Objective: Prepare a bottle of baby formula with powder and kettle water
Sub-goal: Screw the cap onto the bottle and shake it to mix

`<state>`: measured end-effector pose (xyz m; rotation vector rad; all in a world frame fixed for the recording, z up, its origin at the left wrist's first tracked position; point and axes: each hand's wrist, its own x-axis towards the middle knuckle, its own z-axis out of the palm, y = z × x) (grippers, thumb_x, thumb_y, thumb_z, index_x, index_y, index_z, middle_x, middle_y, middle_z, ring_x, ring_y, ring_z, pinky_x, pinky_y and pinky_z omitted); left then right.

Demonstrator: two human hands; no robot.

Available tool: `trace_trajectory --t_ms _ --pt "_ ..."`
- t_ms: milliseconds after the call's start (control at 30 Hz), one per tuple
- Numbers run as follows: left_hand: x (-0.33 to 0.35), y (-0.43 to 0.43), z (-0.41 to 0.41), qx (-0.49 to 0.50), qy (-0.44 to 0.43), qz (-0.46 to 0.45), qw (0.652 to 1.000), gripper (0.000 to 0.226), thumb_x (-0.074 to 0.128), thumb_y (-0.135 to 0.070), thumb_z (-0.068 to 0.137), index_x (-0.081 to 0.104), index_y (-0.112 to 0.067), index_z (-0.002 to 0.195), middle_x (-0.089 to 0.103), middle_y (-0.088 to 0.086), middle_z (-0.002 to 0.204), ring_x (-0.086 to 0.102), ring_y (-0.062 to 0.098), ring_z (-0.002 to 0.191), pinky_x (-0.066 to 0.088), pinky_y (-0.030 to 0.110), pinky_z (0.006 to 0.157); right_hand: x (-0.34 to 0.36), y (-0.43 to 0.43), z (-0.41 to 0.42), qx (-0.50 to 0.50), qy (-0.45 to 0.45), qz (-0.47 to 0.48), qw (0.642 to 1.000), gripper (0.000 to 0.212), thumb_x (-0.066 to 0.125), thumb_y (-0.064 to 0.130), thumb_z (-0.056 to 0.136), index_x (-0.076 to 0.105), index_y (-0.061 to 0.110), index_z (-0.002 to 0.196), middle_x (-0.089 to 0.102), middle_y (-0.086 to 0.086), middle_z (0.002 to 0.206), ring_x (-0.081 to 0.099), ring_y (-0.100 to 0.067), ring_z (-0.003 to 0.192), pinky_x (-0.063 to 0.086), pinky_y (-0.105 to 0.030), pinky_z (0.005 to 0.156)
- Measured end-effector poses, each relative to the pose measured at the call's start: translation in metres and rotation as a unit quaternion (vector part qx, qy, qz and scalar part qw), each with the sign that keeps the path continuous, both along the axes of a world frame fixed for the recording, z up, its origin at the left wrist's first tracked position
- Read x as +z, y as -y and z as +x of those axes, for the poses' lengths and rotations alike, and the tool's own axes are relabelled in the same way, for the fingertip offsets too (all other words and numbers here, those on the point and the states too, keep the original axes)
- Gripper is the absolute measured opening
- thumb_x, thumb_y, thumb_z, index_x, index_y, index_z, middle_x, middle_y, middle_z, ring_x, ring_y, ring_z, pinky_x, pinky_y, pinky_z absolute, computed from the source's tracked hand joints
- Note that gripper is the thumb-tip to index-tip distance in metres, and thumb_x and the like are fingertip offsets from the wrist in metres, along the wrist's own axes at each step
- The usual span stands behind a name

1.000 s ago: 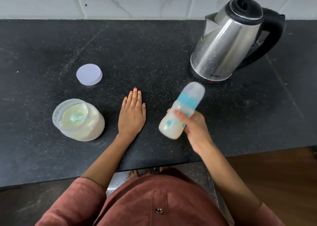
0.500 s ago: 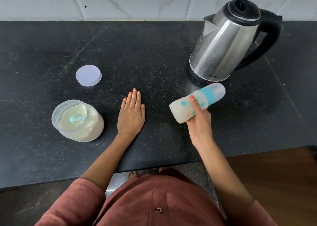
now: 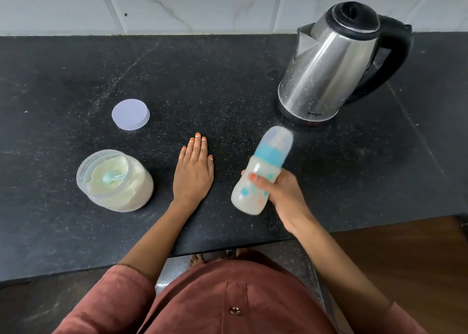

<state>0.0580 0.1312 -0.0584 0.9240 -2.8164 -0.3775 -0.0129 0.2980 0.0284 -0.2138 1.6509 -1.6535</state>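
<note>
My right hand [image 3: 283,194] grips a capped baby bottle [image 3: 260,171] with a blue collar and milky liquid inside, held above the counter, tilted with its cap toward the kettle and blurred by motion. The steel kettle [image 3: 326,65] with a black lid and handle stands at the back right. An open clear jar of formula powder [image 3: 115,181] with a pale blue scoop [image 3: 112,177] in it sits at the left. My left hand [image 3: 193,174] lies flat, palm down, on the counter between jar and bottle, holding nothing.
The jar's round lavender lid [image 3: 130,114] lies flat behind the jar. The black speckled counter [image 3: 215,80] ends at a white tiled wall behind and at its front edge just below my wrists. Wooden floor shows at the lower right.
The bottle has swung in my right hand: half a second ago it lay nearly sideways pointing right, now it tilts more upright. My left hand, the jar and the kettle have stayed put.
</note>
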Motion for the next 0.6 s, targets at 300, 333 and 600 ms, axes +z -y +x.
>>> trace_trajectory --t_ms 300,333,600 --pt "-0.001 0.000 0.000 0.000 -0.004 -0.001 1.000 0.048 0.029 -0.022 0.100 0.022 -0.001 0.142 0.020 0.014 0.152 0.018 0.026 0.141 0.011 0.037 0.115 0.002 0.007 -0.014 -0.170 0.087 -0.098 0.977 0.026 0.063 0.014 0.080 0.057 0.018 0.105 0.064 -0.007 0.108 0.062 -0.018 0.100 0.053 -0.034 0.087" --pt "-0.001 0.000 0.000 0.000 -0.003 -0.001 1.000 0.048 0.029 -0.022 0.100 0.022 -0.002 0.143 0.020 0.014 0.152 0.018 0.026 0.141 0.011 0.037 0.115 0.001 0.006 -0.006 -0.117 0.068 -0.061 0.989 0.031 0.069 0.014 0.074 0.059 0.015 0.103 0.065 -0.012 0.111 0.062 -0.022 0.101 0.052 -0.038 0.089" --pt "-0.001 -0.001 0.000 0.004 -0.004 0.001 1.000 0.048 0.028 -0.022 0.100 0.021 -0.002 0.143 0.019 0.013 0.153 0.017 0.025 0.142 0.009 0.036 0.115 0.007 0.006 -0.021 -0.196 0.108 -0.125 0.966 0.026 0.062 0.011 0.080 0.056 0.021 0.103 0.063 0.000 0.104 0.062 -0.013 0.096 0.052 -0.031 0.085"
